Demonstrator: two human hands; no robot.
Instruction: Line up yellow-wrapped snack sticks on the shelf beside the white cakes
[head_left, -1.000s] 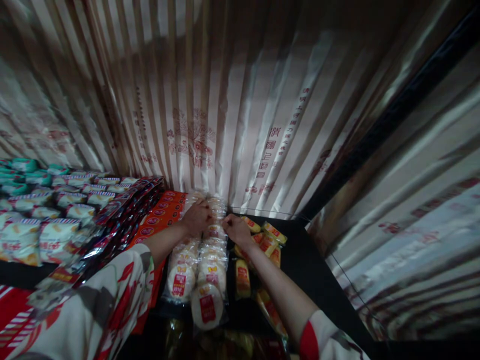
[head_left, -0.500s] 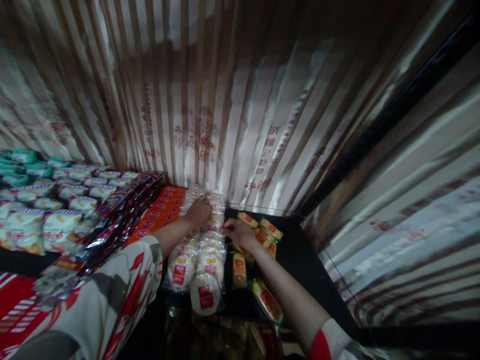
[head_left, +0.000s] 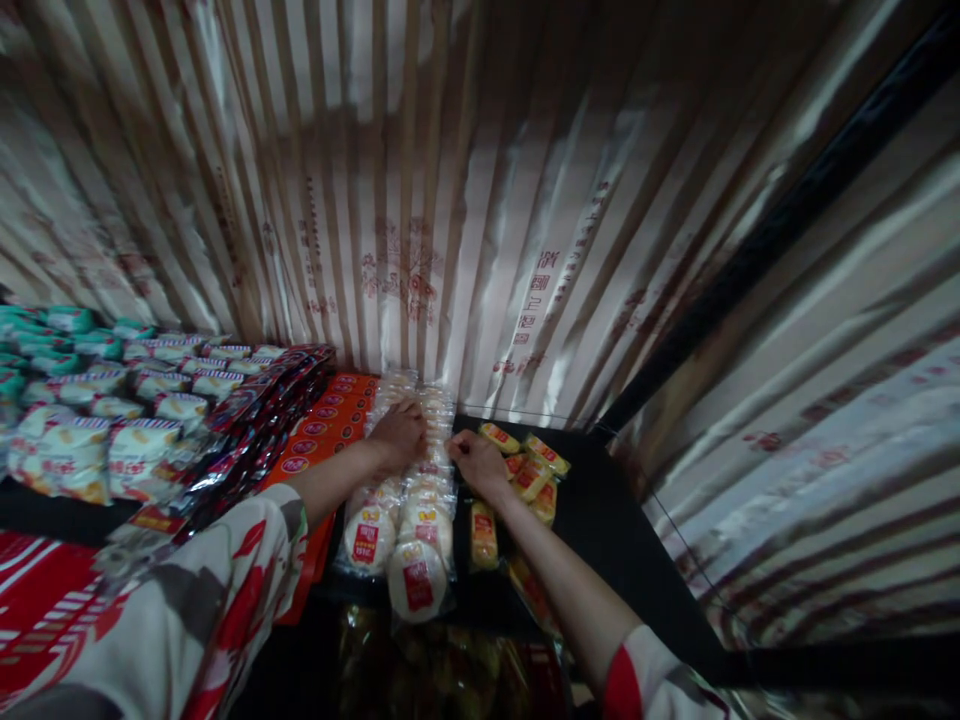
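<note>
Two rows of round white cakes in clear wrappers with red labels (head_left: pixel 411 520) lie on a dark shelf. My left hand (head_left: pixel 399 434) rests curled on the far end of the left row. My right hand (head_left: pixel 477 463) has its fingers closed on the edge of a clear wrapped cake (head_left: pixel 438 448) in the right row. Small yellow and red packets (head_left: pixel 526 470) lie just right of my right hand. Both sleeves are white with red and grey print.
Orange flat packs (head_left: pixel 324 425), a row of dark red glossy bags (head_left: pixel 255 420) and white and teal snack bags (head_left: pixel 90 420) fill the shelf to the left. A striped shiny curtain (head_left: pixel 465 220) hangs behind. Bare black shelf (head_left: pixel 607 520) lies at right.
The view has shifted slightly. My hands stay at the far end of the cake rows; my right hand has moved a little nearer the left hand and up.
</note>
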